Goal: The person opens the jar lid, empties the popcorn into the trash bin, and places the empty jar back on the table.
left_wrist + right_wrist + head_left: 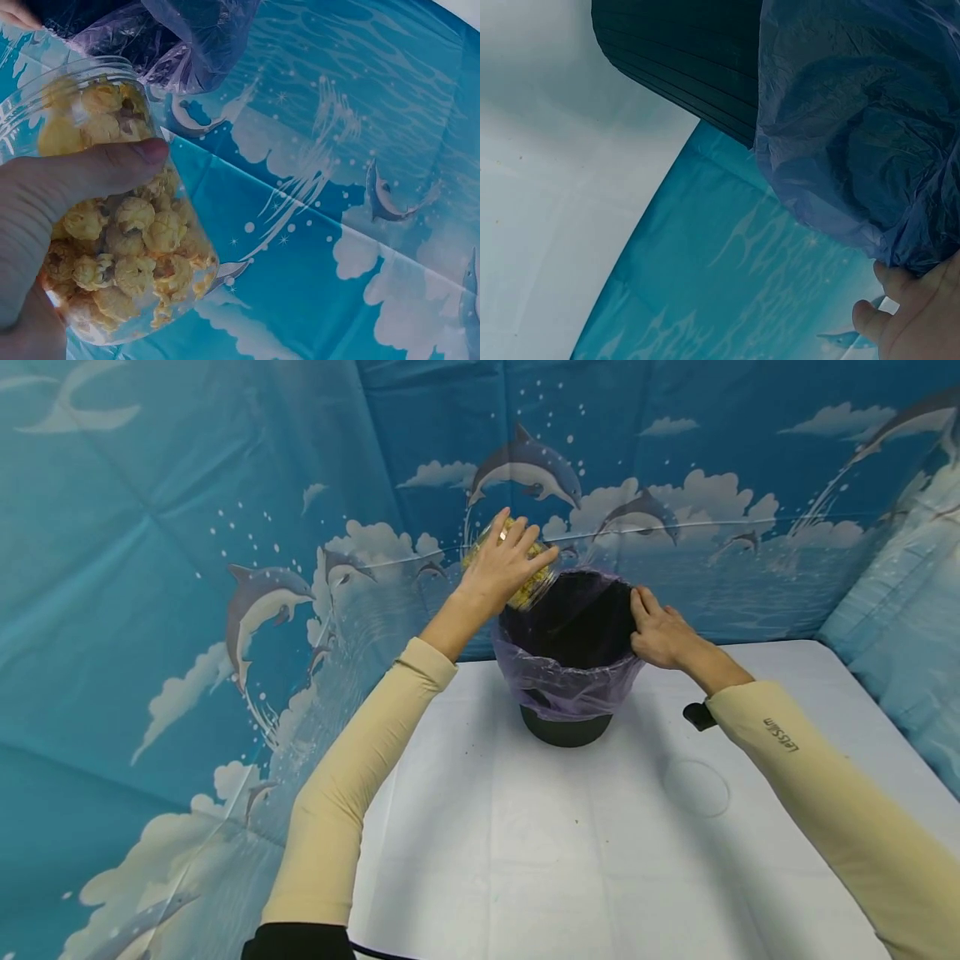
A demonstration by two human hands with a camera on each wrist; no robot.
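Note:
My left hand point(497, 564) grips a clear plastic jar point(127, 240) filled with caramel-coloured popcorn. The jar is tilted, its mouth at the left rim of a black trash can point(566, 732). A thin purple trash bag point(573, 689) lines the can and folds down over its outside. On the opposite side, my right hand point(663, 631) holds the can's bag-covered rim. In the left wrist view the thumb lies across the jar, and popcorn still reaches close to its neck. The bottom of the can's inside is dark, so its contents cannot be made out.
The can stands on a white-covered table point(555, 860) near its back edge. A clear round lid or ring point(696, 787) lies to the right, with a few crumbs about. A blue dolphin-print curtain point(300, 510) hangs behind and to the left.

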